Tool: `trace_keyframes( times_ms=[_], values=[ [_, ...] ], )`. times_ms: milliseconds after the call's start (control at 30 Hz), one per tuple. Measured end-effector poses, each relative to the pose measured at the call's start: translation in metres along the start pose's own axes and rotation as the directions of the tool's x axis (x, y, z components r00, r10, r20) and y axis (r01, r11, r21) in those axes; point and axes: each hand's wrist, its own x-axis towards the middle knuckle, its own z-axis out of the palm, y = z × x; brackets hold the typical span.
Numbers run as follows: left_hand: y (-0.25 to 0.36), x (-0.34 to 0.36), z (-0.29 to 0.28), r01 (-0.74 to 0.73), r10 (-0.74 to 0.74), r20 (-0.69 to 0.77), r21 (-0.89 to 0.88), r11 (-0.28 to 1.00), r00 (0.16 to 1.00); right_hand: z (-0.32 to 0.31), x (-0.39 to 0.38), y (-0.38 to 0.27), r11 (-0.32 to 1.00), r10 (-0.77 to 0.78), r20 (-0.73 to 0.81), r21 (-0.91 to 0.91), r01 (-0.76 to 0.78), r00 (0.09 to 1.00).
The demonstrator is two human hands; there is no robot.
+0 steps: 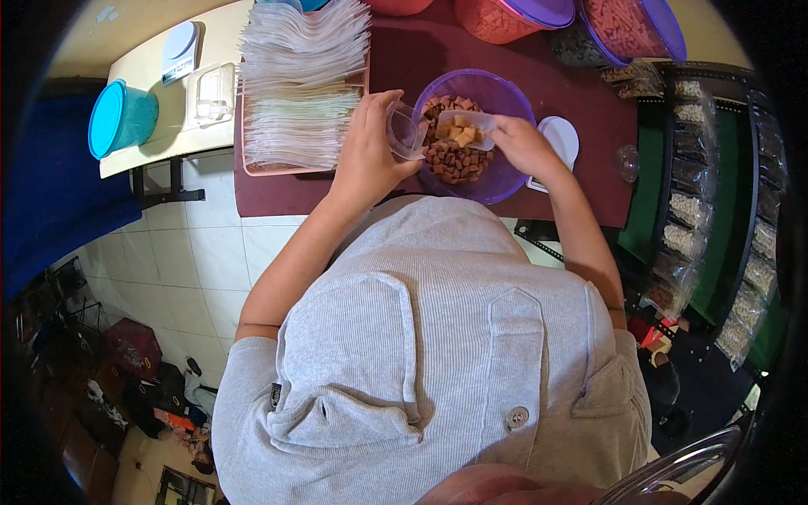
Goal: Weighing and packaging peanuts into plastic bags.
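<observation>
My left hand is wrapped round a small clear plastic cup, tilted at the left rim of a purple bowl. Brown cubes fill part of that bowl. Over the cubes, my right hand grips a clear plastic scoop-like container, whose exact kind I cannot make out. Several paler, tan cubes lie in it. The container's open end points toward the cup, close to its mouth. I see no cubes in the cup.
A tray of stacked clear plastic bags stands left of the bowl. On the right are a white kitchen scale and a small clear cup. Purple-lidded tubs line the back. Packets hang from a rack at right.
</observation>
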Motion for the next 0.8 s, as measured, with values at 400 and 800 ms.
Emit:
trace_keyframes(
  times_ms=[400,800],
  values=[
    [0.018,0.005,-0.001,-0.029,0.033,0.129,-0.032,0.999,0.991,-0.047,-0.030,-0.096,0.937,0.080,0.012,-0.342,-0.071,0.997],
    [0.028,0.011,0.007,-0.056,0.034,0.215,0.094,0.994,0.976,-0.047,-0.032,-0.089,0.924,0.096,-0.028,-0.368,-0.099,0.995]
  ],
)
